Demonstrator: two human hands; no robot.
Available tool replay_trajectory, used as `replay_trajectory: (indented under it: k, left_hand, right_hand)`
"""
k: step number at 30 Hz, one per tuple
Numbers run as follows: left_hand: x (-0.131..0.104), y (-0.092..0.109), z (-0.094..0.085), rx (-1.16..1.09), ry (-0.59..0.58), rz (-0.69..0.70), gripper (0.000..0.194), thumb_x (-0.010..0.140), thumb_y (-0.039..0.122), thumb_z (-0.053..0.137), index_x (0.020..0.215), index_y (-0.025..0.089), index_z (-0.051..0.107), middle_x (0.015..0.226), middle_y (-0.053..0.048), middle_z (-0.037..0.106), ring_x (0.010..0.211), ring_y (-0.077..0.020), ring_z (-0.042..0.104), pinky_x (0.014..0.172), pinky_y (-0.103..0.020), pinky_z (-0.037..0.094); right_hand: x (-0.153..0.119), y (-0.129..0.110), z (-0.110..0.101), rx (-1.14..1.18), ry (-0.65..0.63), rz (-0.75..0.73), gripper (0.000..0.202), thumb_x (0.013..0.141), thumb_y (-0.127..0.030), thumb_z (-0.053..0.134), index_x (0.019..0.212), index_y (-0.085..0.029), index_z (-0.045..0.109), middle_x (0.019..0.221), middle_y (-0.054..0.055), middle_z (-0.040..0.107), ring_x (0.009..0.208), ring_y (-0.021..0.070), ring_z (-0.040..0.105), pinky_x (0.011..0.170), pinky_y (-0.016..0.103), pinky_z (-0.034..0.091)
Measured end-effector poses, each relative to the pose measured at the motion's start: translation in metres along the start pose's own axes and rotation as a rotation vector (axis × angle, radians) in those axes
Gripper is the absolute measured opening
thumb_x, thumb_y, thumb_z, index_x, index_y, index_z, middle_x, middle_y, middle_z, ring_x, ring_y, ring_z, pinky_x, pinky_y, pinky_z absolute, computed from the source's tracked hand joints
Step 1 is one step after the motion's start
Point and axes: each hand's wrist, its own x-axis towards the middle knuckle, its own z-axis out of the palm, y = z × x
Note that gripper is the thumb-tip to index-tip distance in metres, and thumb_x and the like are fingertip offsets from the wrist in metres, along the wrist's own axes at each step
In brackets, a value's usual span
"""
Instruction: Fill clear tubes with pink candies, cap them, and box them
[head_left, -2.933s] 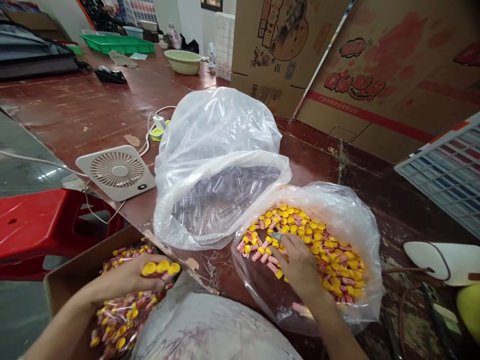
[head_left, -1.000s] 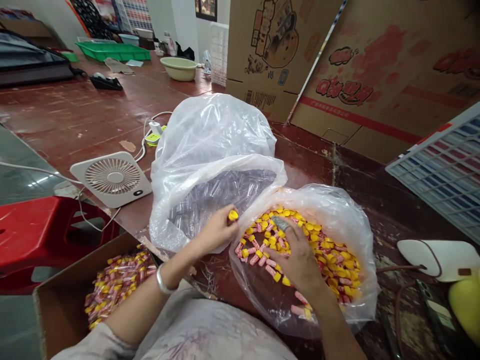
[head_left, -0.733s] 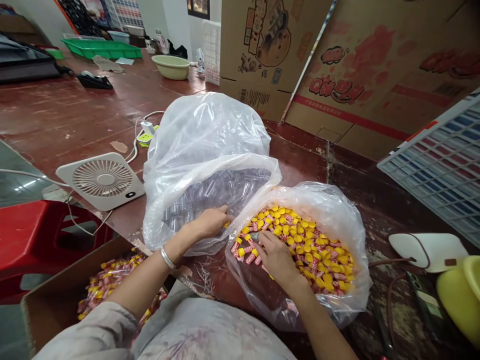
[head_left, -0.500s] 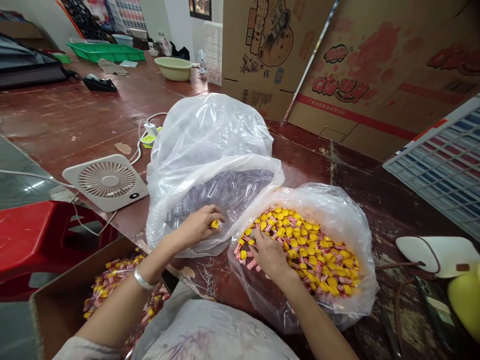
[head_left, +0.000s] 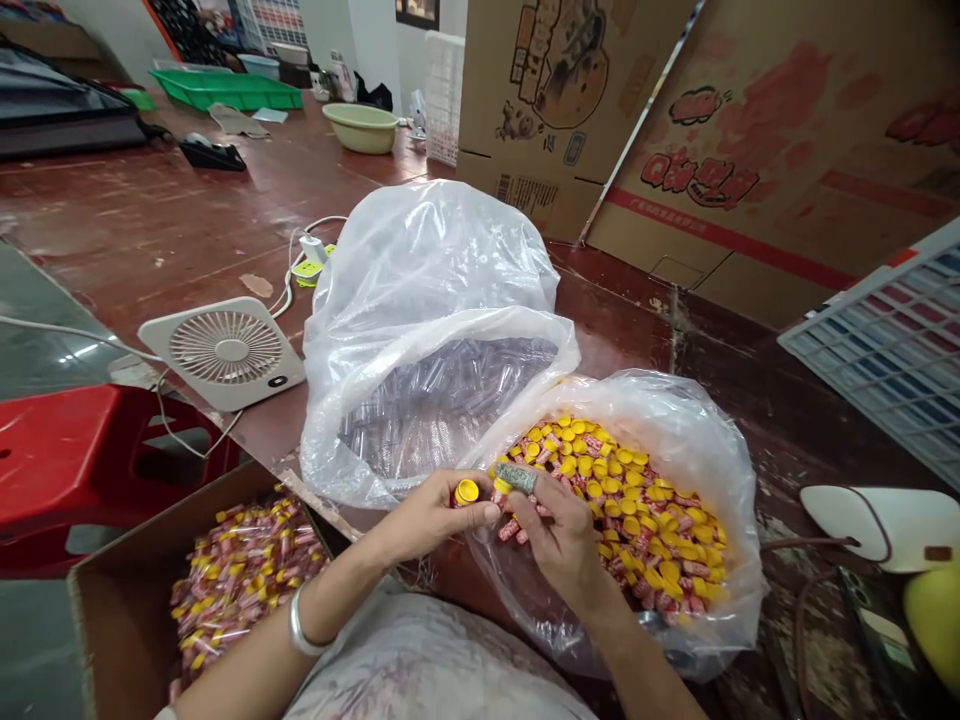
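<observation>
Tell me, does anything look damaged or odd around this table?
Yes: the red tabletop looks worn, with a pale patch beyond the fan and a chipped-looking near edge. Also, a grey wrapping covers one finger of the right hand; its other visible fingers look bare.

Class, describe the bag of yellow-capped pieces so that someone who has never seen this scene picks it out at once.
Find the large brown cartons on the dark red table. In front of them is a large open translucent bag, with a smaller open bag beside it, to the right. While its neighbour shows clear plastic containers, this one is heaped with pink, yellow-capped pieces.
</observation>
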Motion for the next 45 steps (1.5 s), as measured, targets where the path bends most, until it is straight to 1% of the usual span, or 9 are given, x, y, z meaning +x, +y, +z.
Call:
replay_trajectory:
  k: [5,12,17,20,24,28,33,38,45]
  left_hand:
    - [0.001,-0.007,0.014,-0.301,0.034,-0.078,0.037,0.078,0.047,0.076,0.084,0.012,0.065,0.076,-0.002,0.063,0.069,-0.0129,0.055,0.066,-0.022,0.042]
    - [0.015,-0.013,0.022,-0.35,-0.032,-0.176,0.036,0.066,0.041,0.085,0.078,0.011,0.068,0.073,-0.003,0.068,0.064,-0.0119,0.057,0.064,-0.023,0.045]
    - [0.051,0.018,-0.018,0.635,0.205,-0.131,0.021,0.079,0.034,0.07,0.087,0.015,0.071,0.079,-0.004,0.072,0.07,-0.0172,0.065,0.065,-0.026,0.05]
    - [0.084,0.032,-0.05,1.198,0.489,-0.18,0.024,0.088,0.026,0.055,0.101,0.014,0.071,0.094,-0.014,0.074,0.088,-0.0281,0.07,0.075,-0.035,0.053]
    - [0.114,0.025,-0.071,1.355,0.466,-0.267,0.026,0.083,0.021,0.058,0.1,0.009,0.073,0.102,-0.024,0.074,0.102,-0.0398,0.069,0.084,-0.045,0.052]
    - [0.116,0.006,-0.07,1.426,0.399,-0.32,0.027,0.084,0.021,0.056,0.1,0.01,0.074,0.107,-0.024,0.073,0.104,-0.0376,0.069,0.086,-0.043,0.053]
    - [0.1,-0.003,-0.064,1.408,0.377,-0.333,0.024,0.081,0.015,0.055,0.095,0.011,0.075,0.11,-0.023,0.071,0.097,-0.0323,0.071,0.082,-0.038,0.053]
    - [0.054,0.007,-0.066,1.267,0.357,-0.234,0.025,0.085,0.032,0.058,0.099,0.016,0.072,0.097,-0.01,0.073,0.087,-0.0239,0.068,0.076,-0.03,0.05]
    - [-0.003,0.013,-0.03,0.36,0.003,-0.043,0.025,0.082,0.039,0.068,0.086,0.014,0.068,0.072,0.003,0.057,0.065,-0.0109,0.048,0.06,-0.02,0.036]
  right_hand:
    - [-0.007,0.004,0.002,-0.401,0.025,-0.303,0.056,0.082,-0.046,0.074,0.122,-0.013,0.054,0.125,0.02,0.062,0.122,0.0336,0.057,0.102,0.053,0.051]
    - [-0.007,0.003,0.01,-0.507,0.108,-0.28,0.041,0.078,-0.052,0.074,0.095,-0.021,0.054,0.086,0.008,0.062,0.09,0.0304,0.064,0.084,0.051,0.057]
    - [-0.011,0.027,-0.03,-0.564,0.015,-0.077,0.076,0.084,-0.061,0.067,0.138,-0.014,0.043,0.137,0.02,0.053,0.13,0.0352,0.05,0.102,0.052,0.049]
    - [-0.019,0.052,-0.056,-0.749,0.146,0.079,0.037,0.097,-0.045,0.055,0.118,-0.015,0.059,0.119,0.017,0.064,0.11,0.0318,0.063,0.088,0.045,0.054]
    - [-0.029,0.07,-0.056,-0.864,-0.054,0.125,0.018,0.099,-0.024,0.053,0.086,-0.021,0.064,0.085,0.005,0.069,0.076,0.0206,0.065,0.068,0.031,0.051]
    - [-0.024,0.067,-0.033,-0.854,-0.188,0.01,0.019,0.094,-0.01,0.055,0.102,-0.022,0.067,0.112,0.007,0.07,0.101,0.0225,0.062,0.081,0.032,0.051]
    - [-0.014,0.071,-0.029,-0.813,-0.23,-0.059,0.025,0.089,-0.001,0.055,0.094,-0.022,0.068,0.102,0.006,0.071,0.093,0.0217,0.063,0.076,0.031,0.052]
    - [-0.012,0.065,-0.039,-0.655,-0.003,-0.029,0.012,0.098,-0.024,0.055,0.094,-0.018,0.065,0.098,0.009,0.07,0.091,0.0213,0.067,0.081,0.034,0.057]
    - [-0.001,0.021,-0.019,0.019,0.246,0.091,0.021,0.094,-0.037,0.063,0.108,-0.021,0.066,0.096,0.006,0.075,0.086,0.0208,0.074,0.079,0.035,0.063]
